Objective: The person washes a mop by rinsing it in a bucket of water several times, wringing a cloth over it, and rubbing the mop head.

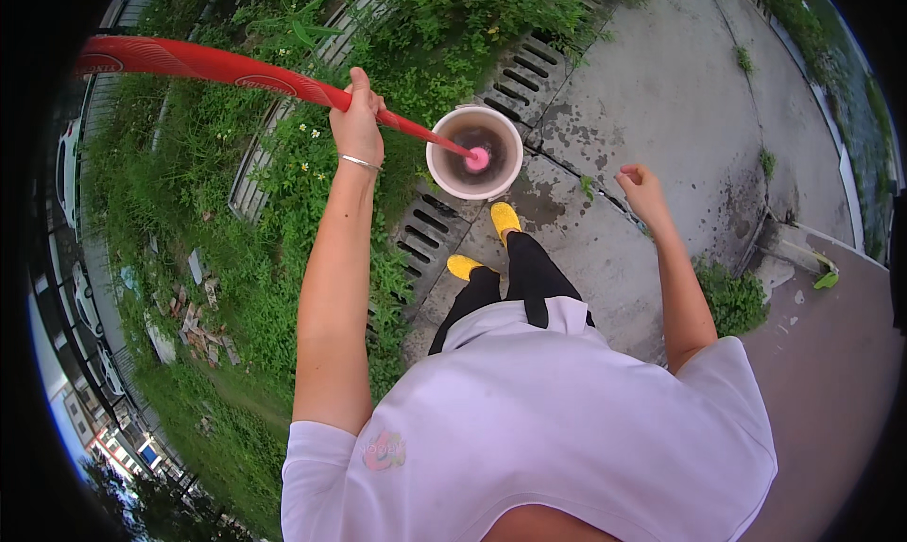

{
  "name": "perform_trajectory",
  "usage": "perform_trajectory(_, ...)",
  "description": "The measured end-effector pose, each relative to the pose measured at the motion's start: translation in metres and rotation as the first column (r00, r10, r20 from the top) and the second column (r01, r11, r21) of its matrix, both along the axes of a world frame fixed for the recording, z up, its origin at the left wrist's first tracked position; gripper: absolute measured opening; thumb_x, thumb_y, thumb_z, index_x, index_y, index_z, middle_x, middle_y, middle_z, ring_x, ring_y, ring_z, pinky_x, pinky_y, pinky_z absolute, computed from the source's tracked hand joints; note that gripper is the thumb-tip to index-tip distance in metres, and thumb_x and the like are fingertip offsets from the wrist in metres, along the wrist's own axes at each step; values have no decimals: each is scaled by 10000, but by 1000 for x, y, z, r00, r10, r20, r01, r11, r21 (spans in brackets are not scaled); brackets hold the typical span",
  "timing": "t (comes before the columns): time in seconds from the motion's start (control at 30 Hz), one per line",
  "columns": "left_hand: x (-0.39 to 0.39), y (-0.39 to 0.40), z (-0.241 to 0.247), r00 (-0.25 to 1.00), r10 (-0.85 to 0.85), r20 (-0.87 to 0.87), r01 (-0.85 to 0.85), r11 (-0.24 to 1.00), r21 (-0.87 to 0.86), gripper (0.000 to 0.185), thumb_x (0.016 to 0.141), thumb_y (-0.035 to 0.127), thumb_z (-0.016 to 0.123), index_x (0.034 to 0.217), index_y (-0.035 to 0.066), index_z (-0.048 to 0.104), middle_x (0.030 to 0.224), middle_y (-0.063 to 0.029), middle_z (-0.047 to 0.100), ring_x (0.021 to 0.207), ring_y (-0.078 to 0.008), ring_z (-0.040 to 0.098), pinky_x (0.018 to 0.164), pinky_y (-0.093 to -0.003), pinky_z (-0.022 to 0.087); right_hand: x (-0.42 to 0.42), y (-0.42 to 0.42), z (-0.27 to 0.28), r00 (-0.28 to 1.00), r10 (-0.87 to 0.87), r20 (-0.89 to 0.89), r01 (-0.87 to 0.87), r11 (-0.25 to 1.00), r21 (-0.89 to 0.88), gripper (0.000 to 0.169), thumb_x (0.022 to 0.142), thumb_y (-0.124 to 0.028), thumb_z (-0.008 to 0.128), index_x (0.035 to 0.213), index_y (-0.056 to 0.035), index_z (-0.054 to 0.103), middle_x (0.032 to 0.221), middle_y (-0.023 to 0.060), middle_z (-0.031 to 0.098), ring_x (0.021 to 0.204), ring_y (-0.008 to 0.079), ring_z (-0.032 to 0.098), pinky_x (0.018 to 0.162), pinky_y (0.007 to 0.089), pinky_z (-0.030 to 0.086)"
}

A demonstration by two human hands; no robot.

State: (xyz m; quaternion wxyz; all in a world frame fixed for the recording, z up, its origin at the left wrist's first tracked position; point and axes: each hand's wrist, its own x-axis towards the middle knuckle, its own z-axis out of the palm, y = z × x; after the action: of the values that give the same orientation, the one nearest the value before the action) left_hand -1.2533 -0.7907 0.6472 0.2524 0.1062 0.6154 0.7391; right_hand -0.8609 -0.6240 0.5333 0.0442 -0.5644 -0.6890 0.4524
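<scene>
My left hand (358, 117) grips a long red pole (418, 128) with a patterned, printed wrap, its thumb lying along the pole. From the upper left the pole slants down into a pale round bucket (436, 170) of dark liquid. A pink round piece (478, 159) is on its lower end, inside the bucket; anything beneath the liquid is hidden. The bucket stands just in front of my yellow shoes (504, 218). Off to the right, my right hand (641, 195) hangs with loosely bent fingers and holds nothing.
Slotted drain covers (423, 234) run beside the concrete paving (659, 81), which has wet patches near the bucket. Dense green plants (283, 180) grow at the left, with rubble (202, 329) among them. A low concrete ledge (793, 248) stands at the right.
</scene>
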Motion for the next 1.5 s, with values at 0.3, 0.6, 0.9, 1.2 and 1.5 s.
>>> perform_trajectory(0.3, 0, -20, 194, 949, -5, -315, 74, 975, 208, 478, 871, 445, 487, 544, 117, 373, 460, 19, 261, 476, -122, 284, 631, -285, 326, 55, -76, -81, 926, 304, 223, -248, 936, -248, 282, 767, -278, 587, 914, -39, 615, 884, 163, 640, 851, 316, 608, 760, 383, 467)
perform_trajectory(0.6, -71, -192, 301, 944, 141, -300, -29, 937, 349, 491, 877, 430, 452, 510, 136, 312, 430, 5, 231, 434, -137, 255, 601, -293, 319, 19, -88, -106, 966, 255, 48, -235, 936, -261, 244, 776, -251, 579, 882, -36, 627, 844, 161, 641, 817, 282, 618, 721, 363, 476)
perform_trajectory(0.9, -95, -373, 348, 900, 324, -291, -163, 870, 465, 374, 823, 284, 449, 516, 138, 293, 435, 1, 223, 423, -141, 254, 564, -299, 307, -12, -106, -101, 936, 280, 211, -248, 954, -167, 243, 772, -240, 578, 882, -31, 632, 818, 146, 647, 789, 264, 625, 714, 362, 477)
perform_trajectory(1.2, -92, -326, 221, 831, 466, -303, -310, 841, 443, 399, 840, 367, 563, 579, 127, 381, 487, 15, 283, 490, -150, 324, 676, -322, 332, -94, -203, -64, 863, 489, 128, -456, 863, -220, 227, 804, -229, 559, 900, -30, 611, 809, 110, 631, 745, 214, 613, 684, 326, 474)
perform_trajectory(1.5, -161, -415, 149, 740, 641, -204, -549, 751, 368, 439, 889, 395, 486, 562, 152, 322, 463, 23, 292, 462, -128, 318, 628, -312, 338, -82, -236, -53, 771, 537, 343, -452, 840, -299, 226, 769, -235, 578, 876, -42, 627, 811, 145, 637, 769, 259, 618, 699, 355, 476)
